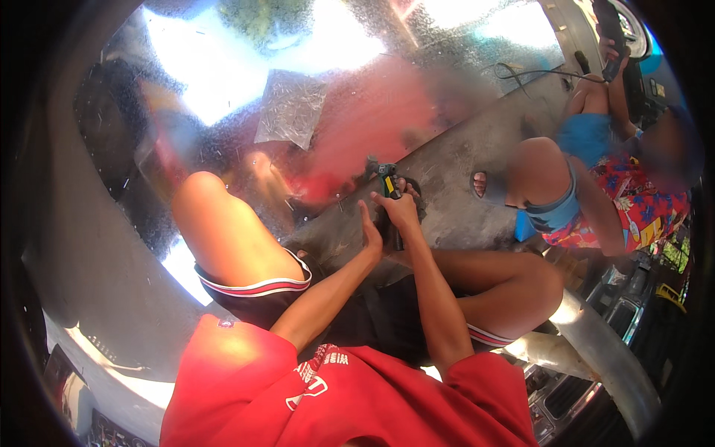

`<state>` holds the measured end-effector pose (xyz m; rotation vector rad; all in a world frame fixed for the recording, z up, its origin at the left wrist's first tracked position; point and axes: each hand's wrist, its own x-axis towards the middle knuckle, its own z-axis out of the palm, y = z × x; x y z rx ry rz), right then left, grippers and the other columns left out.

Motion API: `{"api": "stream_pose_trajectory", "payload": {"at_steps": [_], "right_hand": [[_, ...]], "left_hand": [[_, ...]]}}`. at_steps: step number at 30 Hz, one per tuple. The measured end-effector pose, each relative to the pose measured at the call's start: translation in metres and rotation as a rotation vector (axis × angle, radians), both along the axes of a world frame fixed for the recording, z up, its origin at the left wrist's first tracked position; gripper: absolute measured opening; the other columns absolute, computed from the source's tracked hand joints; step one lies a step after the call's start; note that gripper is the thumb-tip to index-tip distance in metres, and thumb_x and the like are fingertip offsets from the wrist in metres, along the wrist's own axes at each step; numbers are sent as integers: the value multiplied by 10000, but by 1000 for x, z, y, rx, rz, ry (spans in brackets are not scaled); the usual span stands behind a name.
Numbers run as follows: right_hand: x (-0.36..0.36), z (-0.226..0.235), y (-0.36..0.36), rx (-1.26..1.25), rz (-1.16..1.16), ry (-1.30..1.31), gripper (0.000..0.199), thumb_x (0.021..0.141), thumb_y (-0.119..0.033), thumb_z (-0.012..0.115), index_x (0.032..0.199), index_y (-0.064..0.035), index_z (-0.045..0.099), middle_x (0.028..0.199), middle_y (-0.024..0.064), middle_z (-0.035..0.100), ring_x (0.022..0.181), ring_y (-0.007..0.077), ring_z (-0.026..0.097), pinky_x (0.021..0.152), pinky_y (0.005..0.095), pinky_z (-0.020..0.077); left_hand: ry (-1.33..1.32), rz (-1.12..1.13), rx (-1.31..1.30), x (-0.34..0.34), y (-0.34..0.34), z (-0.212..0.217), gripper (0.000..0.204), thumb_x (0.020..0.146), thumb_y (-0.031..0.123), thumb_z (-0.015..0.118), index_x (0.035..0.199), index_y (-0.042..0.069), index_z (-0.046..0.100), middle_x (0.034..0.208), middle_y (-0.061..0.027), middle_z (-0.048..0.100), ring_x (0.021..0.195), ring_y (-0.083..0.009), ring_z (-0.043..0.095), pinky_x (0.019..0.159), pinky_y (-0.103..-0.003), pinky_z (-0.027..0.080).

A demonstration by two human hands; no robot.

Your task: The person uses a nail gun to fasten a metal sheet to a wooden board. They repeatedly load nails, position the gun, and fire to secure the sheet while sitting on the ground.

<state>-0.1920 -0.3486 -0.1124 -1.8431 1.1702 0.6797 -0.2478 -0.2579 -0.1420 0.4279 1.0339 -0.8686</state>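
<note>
Between my knees is a black hand-held power tool (389, 181) with a yellow strip; its exact kind does not show. My right hand (402, 211) grips it from the right, fingers wrapped round its body. Against its left side lies my left hand (372, 235), thumb stretched upward, with the other fingers mostly hidden behind the tool's dark lower part. The tool's head points away from me, over the edge of a shiny, reflective metal sheet (365, 130). Just left of it, a crumpled clear plastic piece (292, 109) rests on that sheet.
Small bits of debris are scattered over the sheet. A grey worn strip (454, 175) runs diagonally beside it. At the right another person in a flowered shirt (633, 205) sits close, holding a dark object (609, 33) with a cable (547, 72). A thick metal pipe (607, 357) curves at lower right.
</note>
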Motion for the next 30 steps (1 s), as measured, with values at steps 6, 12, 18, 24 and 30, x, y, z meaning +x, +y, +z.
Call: {"api": "stream_pose_trajectory", "payload": {"at_steps": [6, 12, 18, 24, 30], "right_hand": [[-6, -12, 12, -93, 203, 8, 600, 738, -478, 819, 853, 97, 688, 783, 217, 715, 792, 346, 726, 739, 436, 534], [-23, -24, 44, -296, 201, -119, 454, 763, -394, 806, 829, 45, 712, 736, 213, 708, 756, 399, 716, 743, 453, 551], [15, -6, -4, -42, 231, -34, 637, 733, -497, 815, 897, 109, 705, 773, 154, 729, 841, 309, 737, 811, 447, 552], [2, -6, 12, -109, 237, 3, 560, 728, -445, 842, 842, 74, 664, 857, 227, 722, 765, 360, 720, 732, 447, 533], [-6, -5, 39, -332, 295, -149, 464, 756, -374, 827, 776, 57, 657, 756, 229, 708, 709, 372, 710, 681, 445, 532]], "left_hand": [[-170, 137, 40, -4, -9, -9, 999, 899, 840, 332, 1348, -25, 551, 1244, -139, 632, 1111, -226, 617, 972, -315, 471], [-57, 181, 126, -22, -18, -39, 1000, 894, 848, 320, 1352, -11, 548, 1275, -132, 617, 1134, -223, 610, 976, -325, 470], [56, 114, -2, -6, -9, -7, 981, 896, 845, 329, 1353, 4, 546, 1296, -126, 599, 1146, -226, 599, 969, -336, 475], [-104, 181, -3, 10, -11, 10, 1036, 864, 879, 310, 1400, 15, 509, 1305, -133, 587, 1170, -250, 587, 986, -354, 462], [-81, 109, 287, 1, -8, 11, 949, 916, 831, 291, 1330, 25, 573, 1197, -114, 635, 1085, -203, 616, 960, -310, 468]]}}
